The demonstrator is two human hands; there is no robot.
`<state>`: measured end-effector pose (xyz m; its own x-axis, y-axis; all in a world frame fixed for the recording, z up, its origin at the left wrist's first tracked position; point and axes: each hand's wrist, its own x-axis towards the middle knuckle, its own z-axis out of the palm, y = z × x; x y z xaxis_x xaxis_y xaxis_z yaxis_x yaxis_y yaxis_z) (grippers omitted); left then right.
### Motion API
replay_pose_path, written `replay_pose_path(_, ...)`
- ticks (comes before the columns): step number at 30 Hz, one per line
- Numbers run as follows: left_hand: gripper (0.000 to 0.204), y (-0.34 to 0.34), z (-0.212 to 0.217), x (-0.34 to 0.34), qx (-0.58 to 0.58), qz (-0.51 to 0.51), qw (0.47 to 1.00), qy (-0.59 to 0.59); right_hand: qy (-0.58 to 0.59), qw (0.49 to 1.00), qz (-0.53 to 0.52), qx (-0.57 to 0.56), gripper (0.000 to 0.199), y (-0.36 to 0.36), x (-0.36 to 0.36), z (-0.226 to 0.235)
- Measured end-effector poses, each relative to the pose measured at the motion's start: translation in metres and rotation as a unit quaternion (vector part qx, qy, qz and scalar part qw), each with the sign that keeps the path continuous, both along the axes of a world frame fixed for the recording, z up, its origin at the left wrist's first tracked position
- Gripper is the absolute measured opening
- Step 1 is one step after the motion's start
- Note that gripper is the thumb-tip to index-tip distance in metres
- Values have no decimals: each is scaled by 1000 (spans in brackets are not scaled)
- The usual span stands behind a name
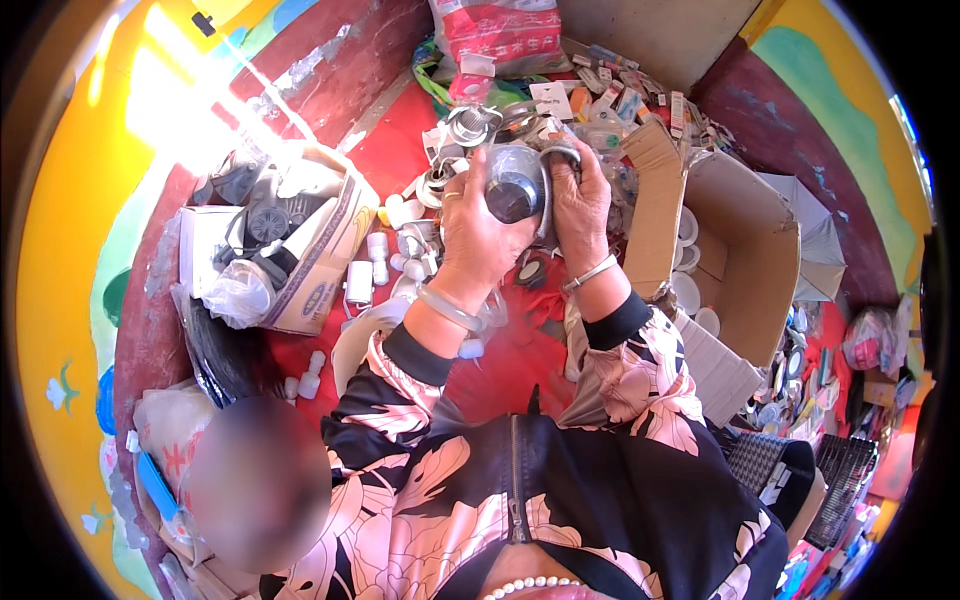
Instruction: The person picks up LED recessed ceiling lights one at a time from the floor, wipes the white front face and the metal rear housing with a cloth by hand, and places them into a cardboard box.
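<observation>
In front of my chest, both hands hold a rounded, jar-like thing (pixel 514 180), clear grey at the top and dark below; its exact kind I cannot make out. My left hand (pixel 472 228) curls round its left side and underside. On its right side, a grey cloth (pixel 547 205) lies against it, pinched by the fingers and thumb of my right hand (pixel 582 198). Just beyond my hands stands a round metal strainer-like piece (pixel 472 126). Small white plastic pieces (pixel 378 258) lie to the left of my left wrist.
At left stands a cardboard box (pixel 325 265) packed with black and clear plastic items. An open cardboard box (pixel 745 225) at right has white round discs (pixel 686 290) along its left side. Small packages (pixel 625 100) and a red-and-white sack (pixel 500 35) crowd the back. Red cloth (pixel 500 385) covers the floor.
</observation>
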<state>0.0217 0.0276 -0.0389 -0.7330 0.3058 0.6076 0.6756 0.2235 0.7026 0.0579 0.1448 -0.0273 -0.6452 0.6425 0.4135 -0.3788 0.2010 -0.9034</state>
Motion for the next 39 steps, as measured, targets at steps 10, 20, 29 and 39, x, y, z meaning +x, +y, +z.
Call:
replay_pose_path(10,85,-13,19,-15,245,-125,915,-294,58,902,254,-344,42,21,15,26)
replay_pose_path(20,83,-18,31,2,215,-185,898,-336,39,960,142,-237,17,25,0,-2)
replay_pose_path(29,45,-36,36,-14,273,-376,644,-608,-139,982,85,90,25,25,12,20)
replay_pose_path(39,42,-38,40,-20,417,-275,744,-444,117,915,164,-350,38,84,30,41)
